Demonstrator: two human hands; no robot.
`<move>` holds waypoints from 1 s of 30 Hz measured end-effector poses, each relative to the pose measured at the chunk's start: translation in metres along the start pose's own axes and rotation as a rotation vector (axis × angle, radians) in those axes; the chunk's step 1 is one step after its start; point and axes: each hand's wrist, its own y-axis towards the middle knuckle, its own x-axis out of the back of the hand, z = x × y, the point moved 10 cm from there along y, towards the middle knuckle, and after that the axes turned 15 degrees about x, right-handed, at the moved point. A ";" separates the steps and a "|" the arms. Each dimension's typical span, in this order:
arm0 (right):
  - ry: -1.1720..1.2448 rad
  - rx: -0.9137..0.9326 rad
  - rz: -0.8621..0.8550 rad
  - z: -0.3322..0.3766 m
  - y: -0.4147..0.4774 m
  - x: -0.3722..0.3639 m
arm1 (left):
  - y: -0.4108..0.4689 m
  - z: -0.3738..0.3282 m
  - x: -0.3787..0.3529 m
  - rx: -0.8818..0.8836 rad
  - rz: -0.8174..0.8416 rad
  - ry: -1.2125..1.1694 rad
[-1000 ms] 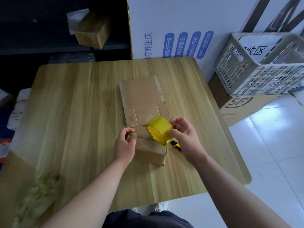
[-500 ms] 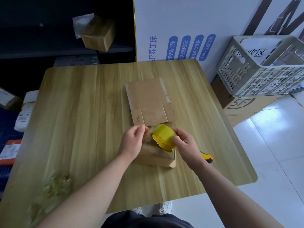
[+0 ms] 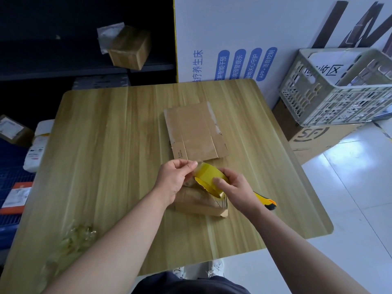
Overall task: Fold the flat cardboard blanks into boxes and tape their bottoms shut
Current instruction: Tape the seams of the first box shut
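Your right hand [image 3: 235,188] grips the yellow tape roll [image 3: 209,178], thumb across its near rim. Your left hand [image 3: 172,179] pinches the loose tape end at the roll's far edge. Both hover just over the folded box [image 3: 199,203], which sits on the counter [image 3: 106,145]. A flat cardboard blank [image 3: 194,132] lies just beyond your hands. A yellow knife [image 3: 268,202] pokes out to the right of your right wrist.

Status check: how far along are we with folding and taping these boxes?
Done: one box is folded and lies on the table. In hand: the right hand grips the yellow tape roll, the left hand pinches its free end above that box. Remaining: taping that bottom, then folding the flat blank lying behind it.
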 end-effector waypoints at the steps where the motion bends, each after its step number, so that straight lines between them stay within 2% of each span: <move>1: -0.007 0.001 -0.003 0.000 0.001 0.001 | -0.003 -0.002 0.001 -0.029 -0.017 -0.030; 6: -0.058 0.011 -0.029 0.005 0.009 0.006 | -0.009 0.008 0.010 -0.050 -0.057 -0.166; 9: -0.112 0.018 -0.011 0.005 0.008 0.001 | -0.007 0.016 0.017 -0.047 -0.070 -0.152; 13: -0.303 -0.002 0.082 0.000 0.000 -0.008 | -0.003 0.021 0.027 -0.041 -0.062 -0.170; 16: -0.447 0.019 0.072 -0.002 -0.002 -0.007 | -0.002 0.024 0.028 -0.017 -0.022 -0.216; 21: -0.521 0.003 0.067 -0.007 -0.001 -0.005 | -0.001 0.031 0.029 -0.029 -0.004 -0.203; 28: -0.596 -0.004 -0.034 0.001 0.002 -0.001 | -0.003 0.031 0.030 -0.080 0.014 -0.123; 30: -0.477 -0.101 -0.008 -0.009 -0.005 -0.007 | 0.000 0.033 0.030 -0.071 0.011 -0.160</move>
